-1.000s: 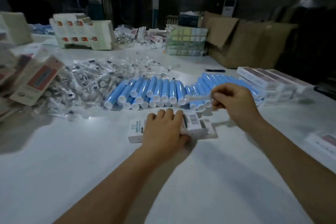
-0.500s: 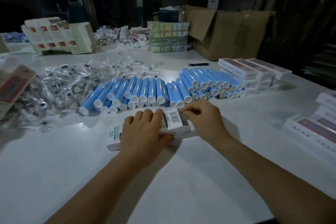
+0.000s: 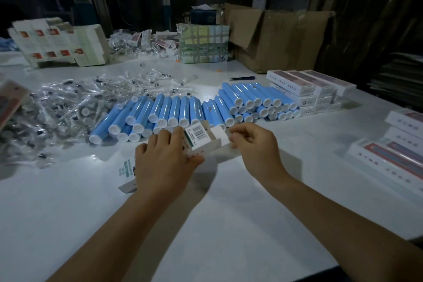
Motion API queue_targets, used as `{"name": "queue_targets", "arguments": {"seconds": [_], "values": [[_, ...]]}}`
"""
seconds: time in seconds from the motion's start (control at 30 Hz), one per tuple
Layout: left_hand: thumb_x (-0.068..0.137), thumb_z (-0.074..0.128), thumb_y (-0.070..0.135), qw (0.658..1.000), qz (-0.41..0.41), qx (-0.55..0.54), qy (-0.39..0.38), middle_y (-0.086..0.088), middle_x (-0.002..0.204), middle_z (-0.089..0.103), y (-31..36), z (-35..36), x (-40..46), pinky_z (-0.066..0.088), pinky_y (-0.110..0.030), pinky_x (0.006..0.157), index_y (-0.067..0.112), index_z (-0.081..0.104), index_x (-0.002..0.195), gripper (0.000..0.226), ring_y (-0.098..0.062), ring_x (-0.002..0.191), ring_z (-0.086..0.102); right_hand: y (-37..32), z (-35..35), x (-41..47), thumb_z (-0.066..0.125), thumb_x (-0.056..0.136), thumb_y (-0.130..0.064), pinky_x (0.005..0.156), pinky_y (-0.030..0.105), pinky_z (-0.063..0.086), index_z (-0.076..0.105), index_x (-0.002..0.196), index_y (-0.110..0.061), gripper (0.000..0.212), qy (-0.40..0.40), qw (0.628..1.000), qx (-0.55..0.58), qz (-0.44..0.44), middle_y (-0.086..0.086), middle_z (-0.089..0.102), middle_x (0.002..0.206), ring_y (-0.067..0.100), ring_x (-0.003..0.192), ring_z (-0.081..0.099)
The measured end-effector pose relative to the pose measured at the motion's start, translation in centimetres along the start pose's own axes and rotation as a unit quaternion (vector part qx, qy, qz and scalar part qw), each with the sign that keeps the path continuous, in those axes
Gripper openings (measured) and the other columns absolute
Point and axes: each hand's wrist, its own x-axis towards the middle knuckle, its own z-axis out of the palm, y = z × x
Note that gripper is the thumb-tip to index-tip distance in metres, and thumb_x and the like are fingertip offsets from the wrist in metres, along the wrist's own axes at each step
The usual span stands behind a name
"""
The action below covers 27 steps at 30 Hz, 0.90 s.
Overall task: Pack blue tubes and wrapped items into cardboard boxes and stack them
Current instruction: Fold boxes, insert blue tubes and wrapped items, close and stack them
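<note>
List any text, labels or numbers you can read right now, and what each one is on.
None reads clearly.
Box held by the hands: a barcode label, digits too small.
Same box, near end: green vertical lettering, blurred.
Stacked white boxes: rows of small characters, too small.
Flat cartons: red patches only, print unreadable.

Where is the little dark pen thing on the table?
The dark pen-like thing lies on the white table in the head view, far right of centre, just behind the blue tubes and left of the stacked white boxes.
</note>
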Motion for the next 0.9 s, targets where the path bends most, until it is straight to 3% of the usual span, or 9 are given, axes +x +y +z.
{"name": "queue_targets", "arguments": {"seconds": [0.07, 0.17, 0.27, 0.37, 0.53, 0.6, 0.7, 0.8, 0.9], "values": [[0.079, 0.054, 0.065, 1.0, -0.013, 0.0, 0.007, -0.001, 0.126, 0.05, 0.1, -0.1, 0.0, 0.032, -0.039, 0.092, 0.025, 0.037, 0.136, 0.071, -0.024, 0.114, 0.043, -0.1, 0.4, -0.4, 0.059, 0.087, 0.001, 0.068, 0.015, 0.051, 0.069, 0.08, -0.027, 0.03, -0.022, 1.0, 0.005, 0.006, -0.011, 0.067, 0.073, 0.003, 0.065, 0.065], [0.08, 0.053, 0.065, 1.0, -0.013, 0.016, 0.003, -0.001, 0.129, 0.048, 0.1, 0.0, -0.1, 0.032, -0.039, 0.093, 0.025, 0.034, 0.139, 0.074, -0.024, 0.116, 0.042, -0.1, 0.9, -0.6, 0.059, 0.087, 0.001, 0.077, 0.02, 0.053, 0.073, 0.1, -0.009, 0.021, -0.04, 0.999, 0.005, 0.019, -0.01, 0.069, 0.077, 0.008, 0.072, 0.069], [0.081, 0.052, 0.064, 1.0, 0.002, 0.026, -0.001, -0.001, 0.131, 0.046, 0.3, 0.1, -0.3, 0.031, -0.039, 0.094, 0.025, 0.032, 0.139, 0.074, -0.023, 0.118, 0.041, 0.1, 1.1, -0.7, 0.06, 0.089, -0.003, 0.083, 0.027, 0.055, 0.069, 0.111, -0.006, 0.024, -0.053, 0.998, 0.015, 0.042, -0.003, 0.072, 0.087, 0.011, 0.08, 0.07], [0.083, 0.05, 0.065, 0.999, 0.021, 0.037, -0.016, 0.0, 0.133, 0.044, 0.4, 0.3, -0.6, 0.03, -0.038, 0.096, 0.026, 0.029, 0.142, 0.074, -0.022, 0.121, 0.038, 0.4, 1.5, -0.9, 0.06, 0.09, -0.007, 0.074, 0.021, 0.057, 0.06, 0.125, -0.01, 0.035, -0.079, 0.995, 0.012, 0.061, 0.006, 0.071, 0.105, 0.012, 0.085, 0.069], [0.086, 0.043, 0.064, 0.996, 0.06, 0.056, -0.025, 0.001, 0.129, 0.046, 0.9, 0.6, -1.0, 0.029, -0.037, 0.093, 0.025, 0.029, 0.142, 0.07, -0.022, 0.116, 0.04, 0.5, 1.7, -0.5, 0.058, 0.09, -0.011, 0.059, 0.013, 0.05, 0.04, 0.143, -0.015, 0.055, -0.115, 0.99, -0.007, 0.081, -0.015, 0.063, 0.062, -0.003, 0.065, 0.063], [0.086, 0.044, 0.062, 0.996, 0.068, 0.059, -0.025, 0.001, 0.126, 0.048, 1.1, 0.6, -1.1, 0.029, -0.037, 0.091, 0.024, 0.032, 0.14, 0.067, -0.022, 0.113, 0.042, 0.4, 1.8, -0.4, 0.058, 0.09, -0.011, 0.065, 0.02, 0.054, 0.048, 0.137, -0.016, 0.048, -0.122, 0.988, -0.017, 0.09, -0.014, 0.065, 0.072, 0.003, 0.074, 0.064], [0.086, 0.044, 0.062, 0.996, 0.062, 0.059, -0.023, 0.0, 0.125, 0.048, 1.0, 0.5, -1.1, 0.03, -0.037, 0.091, 0.023, 0.032, 0.14, 0.067, -0.022, 0.112, 0.042, 0.2, 2.0, -0.5, 0.06, 0.088, -0.008, 0.076, 0.032, 0.059, 0.064, 0.091, -0.029, 0.022, -0.109, 0.988, 0.015, 0.106, -0.001, 0.069, 0.088, 0.014, 0.085, 0.068], [0.088, 0.042, 0.061, 0.995, 0.062, 0.071, -0.021, 0.001, 0.126, 0.046, 1.2, 0.6, -1.3, 0.03, -0.037, 0.093, 0.023, 0.028, 0.142, 0.067, -0.022, 0.113, 0.041, 0.1, 2.2, -0.9, 0.057, 0.092, -0.008, 0.065, 0.017, 0.056, 0.059, 0.076, -0.032, 0.029, -0.113, 0.986, 0.038, 0.114, -0.009, 0.066, 0.086, 0.01, 0.085, 0.066], [0.09, 0.041, 0.059, 0.995, 0.06, 0.075, -0.017, -0.001, 0.127, 0.045, 1.4, 0.6, -1.4, 0.03, -0.037, 0.094, 0.022, 0.025, 0.141, 0.065, -0.022, 0.113, 0.04, 0.1, 2.7, -1.2, 0.052, 0.095, -0.009, 0.063, 0.012, 0.052, 0.058, 0.083, -0.032, 0.026, -0.118, 0.988, 0.032, 0.092, -0.01, 0.064, 0.089, 0.009, 0.087, 0.065]]}}
